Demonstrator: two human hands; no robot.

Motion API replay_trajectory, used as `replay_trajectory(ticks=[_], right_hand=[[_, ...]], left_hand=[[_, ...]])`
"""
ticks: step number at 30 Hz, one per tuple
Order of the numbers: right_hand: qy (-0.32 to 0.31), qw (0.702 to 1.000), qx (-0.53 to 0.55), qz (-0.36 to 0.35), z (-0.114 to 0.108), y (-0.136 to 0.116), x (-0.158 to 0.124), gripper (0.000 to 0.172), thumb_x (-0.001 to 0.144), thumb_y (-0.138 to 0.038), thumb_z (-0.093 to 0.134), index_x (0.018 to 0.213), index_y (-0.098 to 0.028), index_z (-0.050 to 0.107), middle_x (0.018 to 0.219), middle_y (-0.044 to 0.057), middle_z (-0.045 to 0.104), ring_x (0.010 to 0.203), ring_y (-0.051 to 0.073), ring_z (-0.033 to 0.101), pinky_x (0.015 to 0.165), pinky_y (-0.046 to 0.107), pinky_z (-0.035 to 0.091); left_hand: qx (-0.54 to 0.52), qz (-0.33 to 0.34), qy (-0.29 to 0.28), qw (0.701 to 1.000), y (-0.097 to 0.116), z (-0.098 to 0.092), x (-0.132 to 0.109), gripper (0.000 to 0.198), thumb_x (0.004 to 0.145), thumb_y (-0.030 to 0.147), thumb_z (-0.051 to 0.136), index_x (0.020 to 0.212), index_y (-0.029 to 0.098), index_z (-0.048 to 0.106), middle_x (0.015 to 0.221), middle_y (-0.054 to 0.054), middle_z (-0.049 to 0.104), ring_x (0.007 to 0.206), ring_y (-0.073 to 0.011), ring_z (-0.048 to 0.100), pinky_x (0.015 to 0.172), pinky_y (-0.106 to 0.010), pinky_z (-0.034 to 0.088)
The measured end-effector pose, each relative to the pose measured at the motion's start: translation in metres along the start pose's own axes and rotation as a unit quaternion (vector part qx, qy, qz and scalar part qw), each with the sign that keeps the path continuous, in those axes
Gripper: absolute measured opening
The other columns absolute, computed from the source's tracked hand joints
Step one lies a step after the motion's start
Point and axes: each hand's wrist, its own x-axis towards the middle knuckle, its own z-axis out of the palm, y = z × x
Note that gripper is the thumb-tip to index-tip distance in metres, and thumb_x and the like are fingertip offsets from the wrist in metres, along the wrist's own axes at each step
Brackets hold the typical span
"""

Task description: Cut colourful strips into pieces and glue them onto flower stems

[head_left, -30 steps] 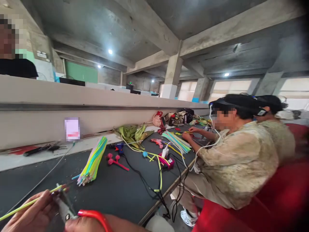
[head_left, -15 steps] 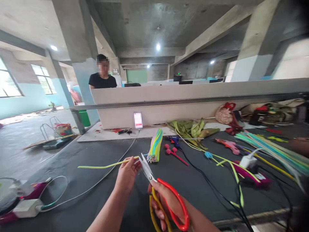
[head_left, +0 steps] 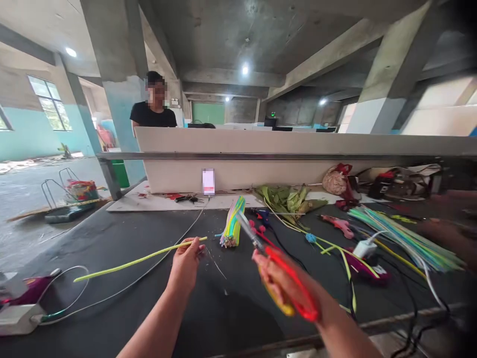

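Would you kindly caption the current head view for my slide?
Left hand holding a yellow-green strip, right hand holding scissors.

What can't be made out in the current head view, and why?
All in the head view:
- Right hand grip: motion blur, and the handles of the scissors cover some fingers.
- Scissors' blade edges: motion blur.
- Pinched stretch of the yellow-green stem: covered by the left hand.
- Phone screen: pixelated, unreadable.
- White adapter: cut off by the left edge.
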Motion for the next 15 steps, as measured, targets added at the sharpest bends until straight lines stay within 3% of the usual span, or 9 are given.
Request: replay_trajectory(ticks=[1,2,4,6,10,12,15], right_hand=[[0.085,0.988,-0.131,0.008,-0.020,-0.005,0.003,0.034,0.085,-0.054,0.036,0.101,-0.026,0.045,0.061,-0.007,0.042,0.038,0.006,0.037,0.035,0.018,0.036],[0.135,0.974,-0.180,0.019,-0.038,-0.008,0.008,0.031,0.086,-0.050,0.037,0.104,-0.025,0.045,0.063,-0.006,0.044,0.039,0.007,0.039,0.037,0.019,0.036],[0.184,0.951,-0.244,0.046,-0.068,-0.009,0.024,0.023,0.085,-0.037,0.047,0.102,-0.021,0.049,0.064,-0.003,0.049,0.045,0.010,0.046,0.044,0.023,0.040],[0.202,0.931,-0.299,0.059,-0.083,-0.002,0.042,0.017,0.084,-0.030,0.051,0.095,-0.018,0.055,0.069,0.000,0.055,0.057,0.013,0.053,0.057,0.028,0.044],[0.214,0.905,-0.362,0.063,-0.076,0.015,0.066,0.022,0.087,-0.032,0.051,0.101,-0.015,0.057,0.086,0.004,0.063,0.075,0.017,0.059,0.072,0.036,0.044],[0.210,0.905,-0.366,0.044,-0.066,0.016,0.070,0.020,0.087,-0.024,0.047,0.103,-0.018,0.059,0.083,0.009,0.066,0.076,0.021,0.062,0.072,0.035,0.041],[0.206,0.916,-0.345,0.007,-0.056,0.013,0.078,0.031,0.088,-0.019,0.038,0.113,-0.017,0.057,0.082,0.018,0.069,0.070,0.024,0.063,0.067,0.036,0.038]], left_hand=[[0.024,0.008,0.007,1.000,-0.001,-0.001,0.001,0.031,0.060,0.030,0.077,0.077,0.016,0.055,0.065,0.005,0.058,0.059,-0.0079,0.058,0.059,-0.020,0.045],[0.028,0.004,0.004,1.000,-0.002,-0.002,0.002,0.032,0.060,0.030,0.077,0.078,0.016,0.055,0.065,0.005,0.058,0.059,-0.0079,0.057,0.059,-0.020,0.045],[0.038,0.000,0.000,0.999,-0.005,-0.002,0.003,0.034,0.059,0.032,0.078,0.078,0.016,0.055,0.063,0.005,0.056,0.057,-0.0075,0.056,0.059,-0.020,0.045],[0.042,-0.001,-0.005,0.999,-0.007,-0.003,0.005,0.035,0.058,0.032,0.078,0.078,0.016,0.054,0.062,0.005,0.055,0.055,-0.0065,0.054,0.059,-0.020,0.045],[0.061,0.021,-0.004,0.998,-0.010,-0.005,0.011,0.034,0.059,0.035,0.076,0.077,0.016,0.054,0.063,0.006,0.054,0.052,-0.0038,0.050,0.056,-0.017,0.041],[0.080,0.030,0.000,0.996,-0.011,-0.005,0.013,0.034,0.060,0.037,0.075,0.075,0.016,0.054,0.061,0.006,0.053,0.050,-0.0038,0.048,0.052,-0.016,0.039],[0.124,0.033,-0.003,0.992,-0.013,-0.004,0.016,0.033,0.058,0.038,0.074,0.068,0.014,0.054,0.056,0.004,0.051,0.047,-0.0058,0.046,0.046,-0.018,0.035]])
